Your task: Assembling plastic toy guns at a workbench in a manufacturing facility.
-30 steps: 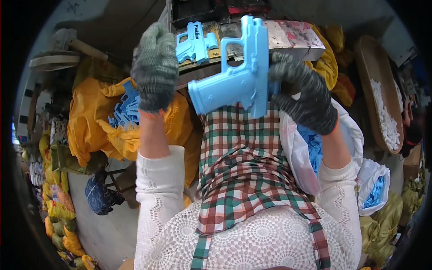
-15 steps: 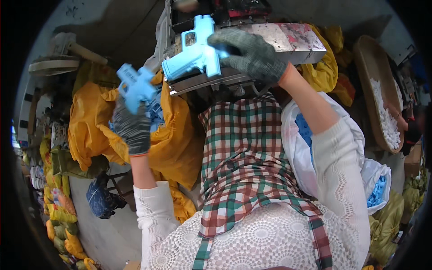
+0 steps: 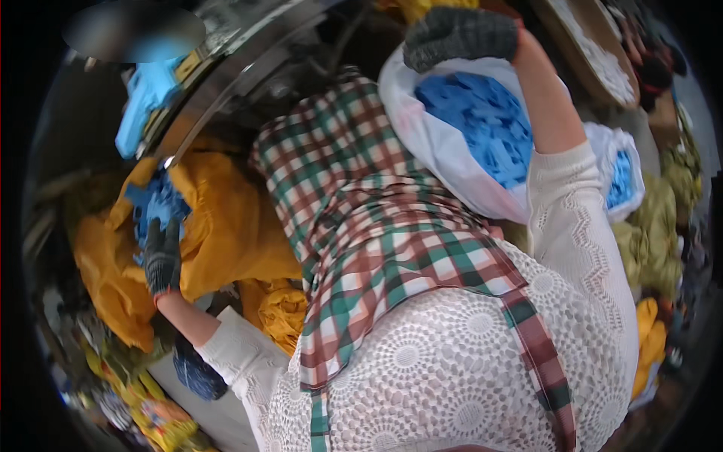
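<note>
Gloved left hand (image 3: pixel 161 256) grasps blue plastic parts (image 3: pixel 154 205) in yellow bag (image 3: pixel 218 226), frame left. Right hand (image 3: pixel 461 34), top centre, grip unclear, above white bag (image 3: pixel 444 151) full of blue pieces (image 3: pixel 482 124). Sorting looks midway.

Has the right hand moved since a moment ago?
Yes. The right hand has left the metal bench and swung right, to the white bag of blue parts.

White plastic bag (image 3: pixel 444 151), open, filled with blue plastic parts, set at upper right; second white bag (image 3: pixel 625 177) beside it; yellow sack (image 3: pixel 226 226) at left, blue parts inside.
</note>
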Demonstrator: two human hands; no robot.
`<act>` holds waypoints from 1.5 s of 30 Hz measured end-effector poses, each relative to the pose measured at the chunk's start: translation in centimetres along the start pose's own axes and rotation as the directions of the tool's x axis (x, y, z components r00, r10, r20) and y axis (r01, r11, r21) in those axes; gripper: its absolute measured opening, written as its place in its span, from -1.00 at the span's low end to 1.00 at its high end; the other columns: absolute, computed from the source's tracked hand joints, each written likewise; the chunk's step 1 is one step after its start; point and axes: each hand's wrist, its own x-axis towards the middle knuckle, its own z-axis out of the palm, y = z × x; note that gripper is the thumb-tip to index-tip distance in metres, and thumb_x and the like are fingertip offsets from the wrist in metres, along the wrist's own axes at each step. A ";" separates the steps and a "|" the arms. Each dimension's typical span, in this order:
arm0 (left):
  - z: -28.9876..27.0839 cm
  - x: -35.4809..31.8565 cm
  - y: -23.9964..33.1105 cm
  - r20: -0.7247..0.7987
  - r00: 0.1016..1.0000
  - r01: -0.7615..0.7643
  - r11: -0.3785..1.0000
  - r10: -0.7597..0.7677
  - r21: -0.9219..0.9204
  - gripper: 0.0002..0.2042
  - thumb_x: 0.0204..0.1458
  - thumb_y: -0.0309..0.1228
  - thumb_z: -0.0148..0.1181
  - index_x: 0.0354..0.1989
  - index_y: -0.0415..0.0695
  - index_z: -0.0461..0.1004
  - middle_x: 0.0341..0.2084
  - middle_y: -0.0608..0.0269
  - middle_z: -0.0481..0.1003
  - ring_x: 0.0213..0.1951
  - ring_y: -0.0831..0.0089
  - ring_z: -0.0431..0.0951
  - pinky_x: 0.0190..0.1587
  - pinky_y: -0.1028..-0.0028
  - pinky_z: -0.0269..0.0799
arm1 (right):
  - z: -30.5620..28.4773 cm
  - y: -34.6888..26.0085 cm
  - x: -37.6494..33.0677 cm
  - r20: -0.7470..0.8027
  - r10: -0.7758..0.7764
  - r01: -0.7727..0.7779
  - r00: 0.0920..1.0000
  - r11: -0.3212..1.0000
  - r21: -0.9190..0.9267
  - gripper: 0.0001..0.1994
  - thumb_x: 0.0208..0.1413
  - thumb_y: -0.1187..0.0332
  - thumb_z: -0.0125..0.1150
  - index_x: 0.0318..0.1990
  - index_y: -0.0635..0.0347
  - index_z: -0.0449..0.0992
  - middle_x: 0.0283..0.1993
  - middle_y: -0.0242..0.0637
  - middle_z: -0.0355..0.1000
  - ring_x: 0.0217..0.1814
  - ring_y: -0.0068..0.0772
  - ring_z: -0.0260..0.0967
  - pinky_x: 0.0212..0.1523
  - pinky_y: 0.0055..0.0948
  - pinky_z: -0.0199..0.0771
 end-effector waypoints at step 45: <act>-3.1 1.5 24.1 -0.624 0.767 -0.641 0.115 0.153 -0.759 -0.84 0.13 -0.54 -0.02 -0.15 -0.22 0.44 -0.35 0.17 0.49 -0.28 0.37 0.51 -0.20 0.39 0.44 | 5.7 -23.5 1.4 -0.343 -0.472 0.560 0.812 0.795 0.233 -0.55 -0.23 0.54 0.41 -0.11 0.19 0.40 0.11 -0.20 0.27 0.18 -0.25 0.22 0.12 -0.28 0.27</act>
